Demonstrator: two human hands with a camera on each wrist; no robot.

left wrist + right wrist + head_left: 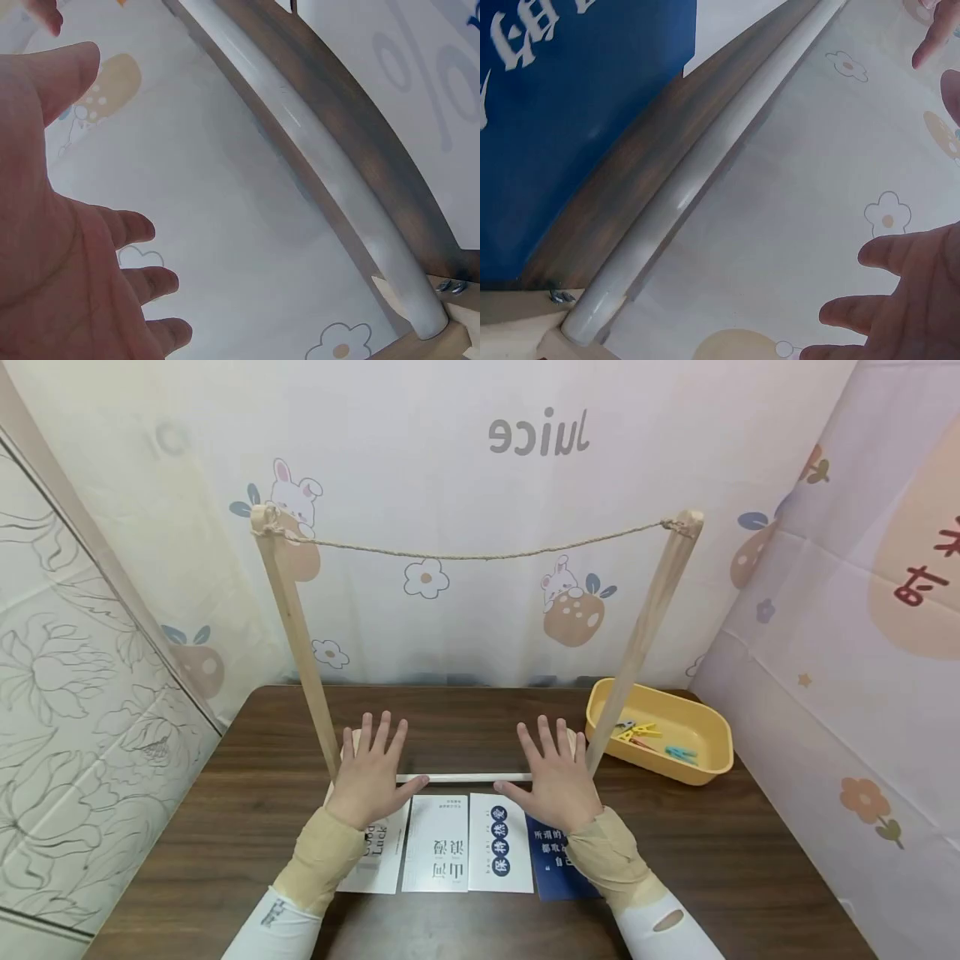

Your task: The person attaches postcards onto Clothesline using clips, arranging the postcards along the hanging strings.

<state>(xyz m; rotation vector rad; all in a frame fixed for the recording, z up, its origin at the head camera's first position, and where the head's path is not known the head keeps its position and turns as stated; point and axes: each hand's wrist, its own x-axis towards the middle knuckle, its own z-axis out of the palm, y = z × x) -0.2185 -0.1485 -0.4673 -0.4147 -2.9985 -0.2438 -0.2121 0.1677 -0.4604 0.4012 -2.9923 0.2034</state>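
- Resting flat at about 9 o'clock of the card row, your left hand [372, 770] has its fingers spread wide and holds nothing; it lies on the dark wooden table [225, 827] beside the left wooden post [296, 635] of the small drying rack.
- Under that wrist lies a white paper card [375, 858] whose mirrored print seems to read "Good Luck".
- At 12 o'clock of the cards, the white base rod [465, 777] runs between your thumbs, and the twine line [480, 557] hangs bare above it.
- Next come two more white cards [437, 842], one with large Chinese characters, one with dark round badges [500, 843]; I cannot read them reliably.
- A dark blue card [551, 860] with white Chinese writing lies partly under your right wrist.
- Your right hand [558, 772] is likewise flat, fingers splayed, gripping nothing.
- At 2 o'clock sits the yellow plastic tray [712, 752] with coloured clothes pegs [645, 732].
- My judgement: nothing is picked up yet; the next move calls for lifting a card and fetching a peg.
- The backdrop reads "Juice", mirrored.
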